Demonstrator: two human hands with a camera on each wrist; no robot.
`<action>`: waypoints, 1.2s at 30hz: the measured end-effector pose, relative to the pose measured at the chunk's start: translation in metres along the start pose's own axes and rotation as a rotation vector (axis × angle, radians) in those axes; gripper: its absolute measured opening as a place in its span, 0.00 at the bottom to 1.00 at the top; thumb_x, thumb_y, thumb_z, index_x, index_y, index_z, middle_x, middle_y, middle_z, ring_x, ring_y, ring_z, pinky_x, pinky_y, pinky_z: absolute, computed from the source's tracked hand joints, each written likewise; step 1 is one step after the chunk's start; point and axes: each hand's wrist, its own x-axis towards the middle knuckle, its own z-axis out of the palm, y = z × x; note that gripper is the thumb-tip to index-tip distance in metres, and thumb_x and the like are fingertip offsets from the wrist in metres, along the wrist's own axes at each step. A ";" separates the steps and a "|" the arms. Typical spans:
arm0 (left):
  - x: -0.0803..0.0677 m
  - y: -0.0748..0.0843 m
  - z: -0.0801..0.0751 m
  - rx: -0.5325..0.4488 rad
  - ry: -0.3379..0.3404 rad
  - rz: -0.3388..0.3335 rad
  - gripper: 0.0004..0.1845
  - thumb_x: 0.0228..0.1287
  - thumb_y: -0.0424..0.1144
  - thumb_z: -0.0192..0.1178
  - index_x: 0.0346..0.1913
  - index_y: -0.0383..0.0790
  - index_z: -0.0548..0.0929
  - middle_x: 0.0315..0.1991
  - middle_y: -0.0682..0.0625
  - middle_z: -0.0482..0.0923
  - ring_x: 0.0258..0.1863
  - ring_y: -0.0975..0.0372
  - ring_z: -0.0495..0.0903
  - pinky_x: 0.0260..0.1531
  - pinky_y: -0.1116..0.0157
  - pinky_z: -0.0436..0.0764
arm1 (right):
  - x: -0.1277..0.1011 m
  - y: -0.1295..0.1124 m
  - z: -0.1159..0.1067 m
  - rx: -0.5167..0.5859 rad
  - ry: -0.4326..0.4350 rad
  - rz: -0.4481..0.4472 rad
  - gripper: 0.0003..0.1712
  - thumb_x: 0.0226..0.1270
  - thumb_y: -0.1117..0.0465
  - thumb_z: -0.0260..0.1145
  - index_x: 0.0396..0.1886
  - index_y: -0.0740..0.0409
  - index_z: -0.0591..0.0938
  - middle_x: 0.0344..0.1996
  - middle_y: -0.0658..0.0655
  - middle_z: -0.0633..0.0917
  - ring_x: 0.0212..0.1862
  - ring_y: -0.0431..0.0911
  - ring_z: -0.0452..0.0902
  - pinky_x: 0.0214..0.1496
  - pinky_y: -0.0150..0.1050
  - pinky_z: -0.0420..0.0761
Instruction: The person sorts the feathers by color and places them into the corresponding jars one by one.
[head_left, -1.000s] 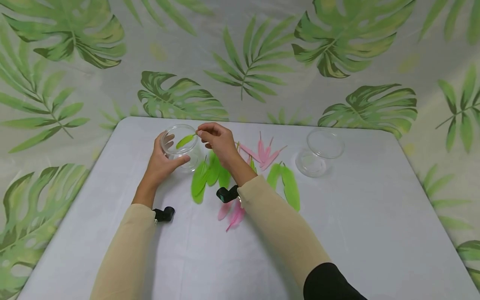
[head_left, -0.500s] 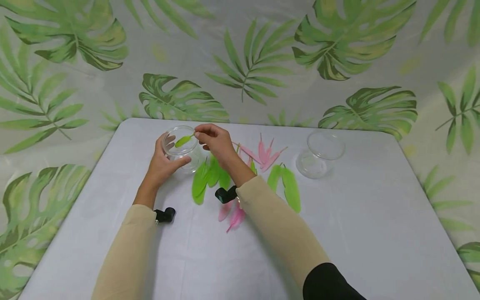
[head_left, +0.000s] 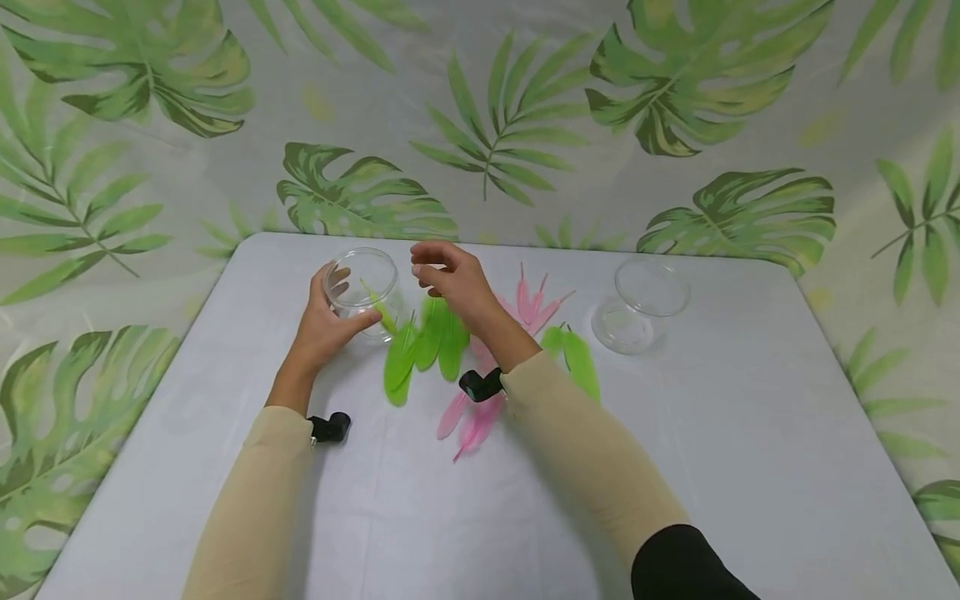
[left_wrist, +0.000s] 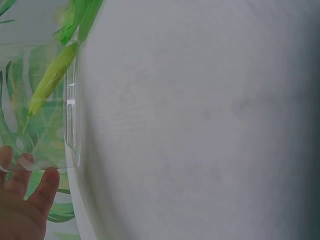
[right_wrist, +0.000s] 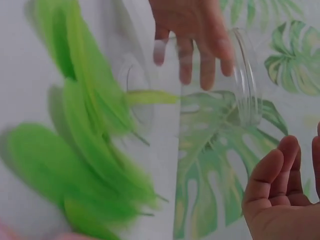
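My left hand (head_left: 339,307) grips a clear plastic jar (head_left: 362,283), tilted on the white table (head_left: 750,433), thumb in front and fingers behind. A small green feather (head_left: 381,312) lies inside the jar; it also shows through the wall in the left wrist view (left_wrist: 50,82) and the right wrist view (right_wrist: 150,96). My right hand (head_left: 444,277) hovers just right of the jar's mouth, fingers loosely curled and holding nothing. Below it lies a bunch of green feathers (head_left: 420,346).
Pink feathers lie behind my right wrist (head_left: 531,305) and under my forearm (head_left: 471,418). Two more green feathers (head_left: 573,360) lie to the right. A second clear jar (head_left: 651,288) and a lid (head_left: 621,327) sit further right.
My right hand let go of the small green feather, which dropped into the jar. The hand then drew back to the right, away from the jar's mouth.
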 end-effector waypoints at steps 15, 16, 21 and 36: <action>-0.003 0.005 -0.001 -0.002 0.001 -0.021 0.58 0.55 0.39 0.73 0.79 0.48 0.42 0.78 0.48 0.55 0.78 0.50 0.54 0.76 0.46 0.57 | -0.057 0.007 -0.096 -0.222 0.024 0.003 0.17 0.73 0.62 0.60 0.58 0.60 0.78 0.58 0.58 0.79 0.52 0.59 0.76 0.59 0.53 0.77; -0.003 0.005 -0.001 -0.003 0.000 -0.021 0.58 0.55 0.39 0.73 0.79 0.48 0.42 0.78 0.47 0.55 0.78 0.50 0.54 0.75 0.46 0.58 | -0.061 0.009 -0.101 -0.241 0.033 0.010 0.17 0.73 0.62 0.60 0.58 0.60 0.78 0.58 0.58 0.79 0.52 0.60 0.76 0.59 0.53 0.77; -0.003 0.003 0.000 -0.003 -0.002 -0.028 0.59 0.55 0.40 0.73 0.79 0.48 0.41 0.79 0.47 0.54 0.78 0.50 0.54 0.75 0.45 0.58 | -0.078 0.019 -0.123 -0.425 0.040 0.032 0.17 0.73 0.59 0.61 0.58 0.56 0.78 0.58 0.57 0.80 0.53 0.56 0.76 0.54 0.48 0.78; -0.005 0.006 0.000 0.008 -0.015 -0.048 0.60 0.55 0.42 0.74 0.79 0.50 0.40 0.79 0.49 0.53 0.79 0.51 0.53 0.76 0.44 0.56 | -0.120 0.056 -0.152 -0.992 0.109 -0.152 0.15 0.69 0.63 0.64 0.53 0.61 0.82 0.52 0.62 0.82 0.50 0.58 0.80 0.48 0.52 0.81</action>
